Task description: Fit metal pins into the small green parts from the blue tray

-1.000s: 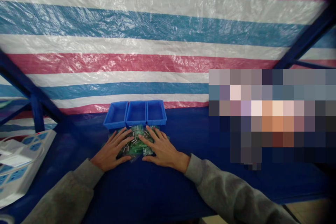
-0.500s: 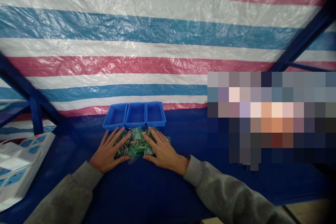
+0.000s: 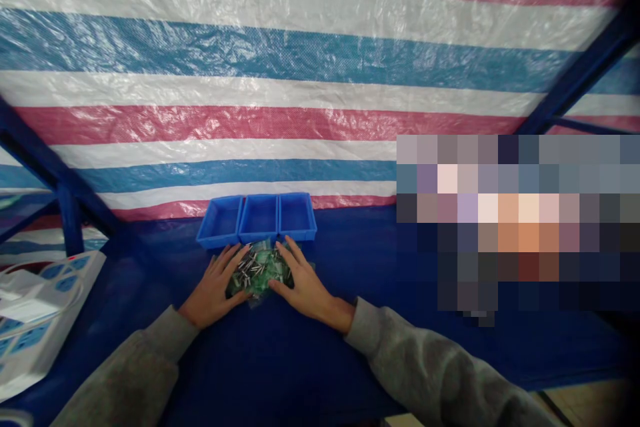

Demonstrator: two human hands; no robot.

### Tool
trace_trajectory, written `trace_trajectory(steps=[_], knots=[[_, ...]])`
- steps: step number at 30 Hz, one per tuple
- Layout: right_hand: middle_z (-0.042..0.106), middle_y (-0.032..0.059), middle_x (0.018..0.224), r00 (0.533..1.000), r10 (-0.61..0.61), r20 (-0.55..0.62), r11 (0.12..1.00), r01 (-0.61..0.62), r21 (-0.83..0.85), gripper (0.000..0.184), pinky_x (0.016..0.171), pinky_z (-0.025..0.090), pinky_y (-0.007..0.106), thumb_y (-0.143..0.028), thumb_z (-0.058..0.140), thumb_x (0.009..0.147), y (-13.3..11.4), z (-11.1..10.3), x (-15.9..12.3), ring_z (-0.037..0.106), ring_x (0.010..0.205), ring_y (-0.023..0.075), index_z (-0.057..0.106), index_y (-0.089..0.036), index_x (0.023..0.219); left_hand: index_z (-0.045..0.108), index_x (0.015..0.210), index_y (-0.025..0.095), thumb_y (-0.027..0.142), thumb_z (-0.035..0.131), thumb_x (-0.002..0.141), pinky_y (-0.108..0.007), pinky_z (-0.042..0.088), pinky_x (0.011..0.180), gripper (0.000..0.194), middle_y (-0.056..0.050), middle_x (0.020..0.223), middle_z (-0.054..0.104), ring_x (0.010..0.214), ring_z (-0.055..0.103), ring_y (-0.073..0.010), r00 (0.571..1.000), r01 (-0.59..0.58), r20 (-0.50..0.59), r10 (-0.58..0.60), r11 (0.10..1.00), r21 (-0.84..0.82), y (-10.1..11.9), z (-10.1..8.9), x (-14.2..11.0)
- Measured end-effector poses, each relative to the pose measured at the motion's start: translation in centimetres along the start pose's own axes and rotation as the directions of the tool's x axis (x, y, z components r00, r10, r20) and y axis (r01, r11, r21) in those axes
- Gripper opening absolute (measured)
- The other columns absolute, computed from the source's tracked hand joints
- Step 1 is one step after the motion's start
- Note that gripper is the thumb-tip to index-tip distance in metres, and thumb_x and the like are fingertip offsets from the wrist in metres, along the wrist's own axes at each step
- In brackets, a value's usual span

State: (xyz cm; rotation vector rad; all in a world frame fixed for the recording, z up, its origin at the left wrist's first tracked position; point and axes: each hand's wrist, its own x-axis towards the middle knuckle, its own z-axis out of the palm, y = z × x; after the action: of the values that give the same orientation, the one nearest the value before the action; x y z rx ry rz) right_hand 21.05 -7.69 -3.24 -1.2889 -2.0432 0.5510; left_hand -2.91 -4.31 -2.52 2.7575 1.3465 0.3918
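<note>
A heap of small green plastic packets and loose silvery metal pins [image 3: 260,270] lies on the blue tabletop; the exact kind of the small parts is too fine to make out. My left hand [image 3: 216,288] rests against the heap's left side, fingers stretched out. On the opposite side my right hand [image 3: 306,285] touches the heap with its fingers spread and thumb on the green packets. Neither hand grips anything. Directly behind the heap stand three blue open trays, a left one [image 3: 220,219], a middle one [image 3: 259,219] and a right one [image 3: 297,217].
A white power strip [image 3: 55,333] with blue sockets, a white plug and a cable sits at the left. Striped plastic sheeting [image 3: 300,93] hangs behind the table [image 3: 280,373]. Blue frame posts [image 3: 67,220] rise at both sides. The right side is pixelated.
Both hands have moved inward, closer together, and the heap between them is narrower and more gathered. The trays have stayed in place.
</note>
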Motion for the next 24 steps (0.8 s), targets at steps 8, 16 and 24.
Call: trace_trajectory(steps=[8, 16, 24], knots=[[0.002, 0.0080, 0.152, 0.994, -0.070, 0.087, 0.955, 0.092, -0.284, 0.079, 0.106, 0.015, 0.061, -0.049, 0.057, 0.080, 0.0, -0.8, -1.4, 0.004, 0.138, 0.0351, 0.015, -0.029, 0.144, 0.020, 0.141, 0.032, 0.053, 0.045, 0.084, -0.053, 0.011, 0.110, 0.066, -0.004, 0.151, 0.016, 0.138, 0.013, -0.0305, 0.972, -0.237, 0.041, 0.233, 0.964, 0.122, 0.5, -1.0, -0.2], [0.004, 0.0082, 0.152, 0.991, -0.118, 0.064, 0.954, 0.131, -0.270, 0.068, 0.108, 0.023, 0.052, -0.044, 0.052, 0.085, -0.2, -1.0, -1.0, 0.008, 0.138, 0.0307, 0.023, -0.024, 0.143, 0.012, 0.143, 0.026, 0.055, 0.039, 0.086, -0.045, 0.013, 0.112, 0.070, -0.005, 0.149, 0.022, 0.138, 0.014, -0.0256, 0.957, -0.287, 0.079, 0.278, 0.947, 0.144, -1.2, -0.6, -0.4], [0.002, 0.0107, 0.152, 0.999, 0.001, 0.052, 0.929, 0.018, -0.369, 0.084, 0.105, 0.018, 0.061, -0.059, 0.053, 0.078, 0.3, -1.1, -3.0, 0.008, 0.137, 0.0378, 0.014, -0.026, 0.145, 0.010, 0.143, 0.030, 0.055, 0.040, 0.085, -0.053, 0.021, 0.108, 0.070, -0.005, 0.151, 0.014, 0.138, 0.012, -0.0310, 0.997, -0.077, 0.026, 0.073, 0.975, 0.207, -1.8, -0.3, -1.6]])
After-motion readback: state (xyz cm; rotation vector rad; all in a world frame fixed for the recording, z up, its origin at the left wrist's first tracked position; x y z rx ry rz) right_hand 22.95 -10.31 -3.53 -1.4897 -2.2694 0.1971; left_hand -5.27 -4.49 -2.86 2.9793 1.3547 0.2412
